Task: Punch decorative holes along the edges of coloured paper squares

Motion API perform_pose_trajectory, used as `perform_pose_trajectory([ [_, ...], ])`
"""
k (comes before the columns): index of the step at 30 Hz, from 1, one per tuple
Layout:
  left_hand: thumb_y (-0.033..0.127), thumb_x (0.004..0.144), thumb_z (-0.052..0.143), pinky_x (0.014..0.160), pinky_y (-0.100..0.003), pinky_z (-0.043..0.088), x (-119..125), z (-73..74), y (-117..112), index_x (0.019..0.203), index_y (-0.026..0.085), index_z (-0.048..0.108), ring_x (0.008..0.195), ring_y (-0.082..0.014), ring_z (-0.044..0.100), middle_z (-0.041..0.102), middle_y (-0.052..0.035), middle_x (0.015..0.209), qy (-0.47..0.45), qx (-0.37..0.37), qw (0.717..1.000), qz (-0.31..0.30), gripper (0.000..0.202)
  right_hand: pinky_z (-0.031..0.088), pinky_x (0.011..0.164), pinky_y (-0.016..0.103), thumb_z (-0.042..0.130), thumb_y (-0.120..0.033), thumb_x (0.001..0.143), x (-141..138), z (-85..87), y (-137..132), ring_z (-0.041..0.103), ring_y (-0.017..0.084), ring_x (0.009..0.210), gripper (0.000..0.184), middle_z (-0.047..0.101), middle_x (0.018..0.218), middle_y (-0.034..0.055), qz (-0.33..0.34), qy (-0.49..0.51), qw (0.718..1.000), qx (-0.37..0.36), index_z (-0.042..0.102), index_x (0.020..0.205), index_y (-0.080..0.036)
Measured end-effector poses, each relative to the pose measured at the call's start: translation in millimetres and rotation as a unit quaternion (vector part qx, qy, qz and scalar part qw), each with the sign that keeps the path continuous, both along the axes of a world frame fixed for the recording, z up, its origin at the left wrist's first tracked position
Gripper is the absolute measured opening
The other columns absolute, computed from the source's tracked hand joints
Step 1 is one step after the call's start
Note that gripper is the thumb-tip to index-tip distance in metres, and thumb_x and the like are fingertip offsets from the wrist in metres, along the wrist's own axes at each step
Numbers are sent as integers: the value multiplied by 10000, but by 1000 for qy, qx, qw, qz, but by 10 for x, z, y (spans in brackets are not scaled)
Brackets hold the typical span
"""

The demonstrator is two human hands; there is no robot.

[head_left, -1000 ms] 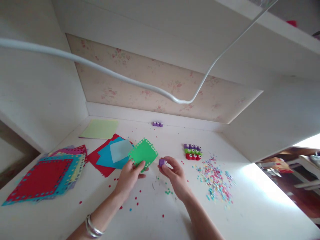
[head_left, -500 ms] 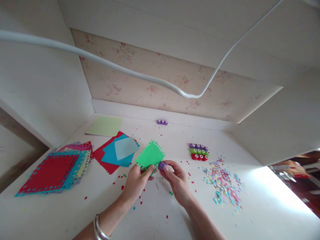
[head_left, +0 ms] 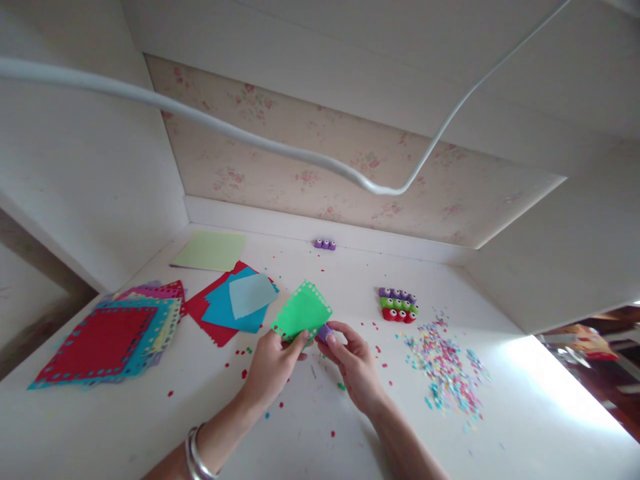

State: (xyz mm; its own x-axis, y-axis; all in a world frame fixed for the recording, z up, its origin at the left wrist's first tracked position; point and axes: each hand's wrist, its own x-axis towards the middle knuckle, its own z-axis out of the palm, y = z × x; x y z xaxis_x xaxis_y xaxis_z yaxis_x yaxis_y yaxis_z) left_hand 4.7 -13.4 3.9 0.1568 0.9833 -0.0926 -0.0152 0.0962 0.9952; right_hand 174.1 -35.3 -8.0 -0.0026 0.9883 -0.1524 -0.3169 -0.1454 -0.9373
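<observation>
My left hand pinches the near corner of a green paper sheet between thumb and fingers. Small punched holes run along the sheet's edges. In my right hand is a small purple craft punch, set against the sheet's right-hand edge close to the near corner. My right thumb lies on the punch, and the fingers curl round its far side. Whether the paper sits inside the punch's slot cannot be made out. Both hands hover over the white table.
Punched sheets topped by a red sheet lie left, beside blue paper and pale green paper. Several purple, green and red punches stand right, others at the back. Confetti is heaped right. A white cable hangs in front.
Both hands stay at nearly the same place. The purple punch looks slightly turned against the green sheet's edge, and the view has shifted a little.
</observation>
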Motion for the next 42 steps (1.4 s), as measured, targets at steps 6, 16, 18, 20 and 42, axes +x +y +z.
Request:
perform_pose_trajectory([
  [6, 450, 824, 660, 683, -318, 591, -15, -2, 13, 1071, 148, 716, 767, -258, 743, 773, -109, 967, 19, 3, 1000, 9, 395, 500, 967, 418, 776, -427, 774, -11, 25, -1, 703, 200, 891, 345, 749, 987, 52, -2, 4, 1000, -8, 687, 1047, -236],
  [16, 437, 824, 628, 588, -280, 522, -12, 11, -21, 810, 177, 738, 620, -244, 708, 748, -58, 679, 107, 36, 993, -27, 283, 546, 880, 373, 767, -457, 772, -1, -6, 19, 708, 179, 822, 350, 734, 960, 33, -16, -30, 999, -7, 653, 1023, -241],
  [18, 434, 824, 623, 560, -270, 504, -11, -22, -14, 790, 167, 726, 596, -233, 696, 746, -68, 680, 126, 43, 990, -36, 288, 572, 770, 344, 754, -478, 774, 3, -7, 23, 708, 187, 810, 363, 711, 998, 30, -35, -81, 996, 2, 629, 1027, -249],
  [20, 431, 832, 610, 551, -266, 501, -8, -52, -5, 860, 161, 714, 602, -227, 698, 751, -72, 723, 138, 40, 989, -43, 291, 559, 652, 302, 733, -489, 787, 12, -19, 15, 699, 194, 804, 377, 700, 995, 29, -51, -159, 986, 20, 610, 1066, -268],
  [42, 397, 967, 461, 967, -407, 443, -139, -2, -25, 1196, 177, 621, 1163, -271, 586, 657, -111, 1254, 405, 312, 853, -104, 355, 579, 837, 340, 587, -245, 929, 339, 23, -147, 684, 199, 940, 232, 680, 1140, 65, 88, -488, 847, 194, 684, 1140, -262],
])
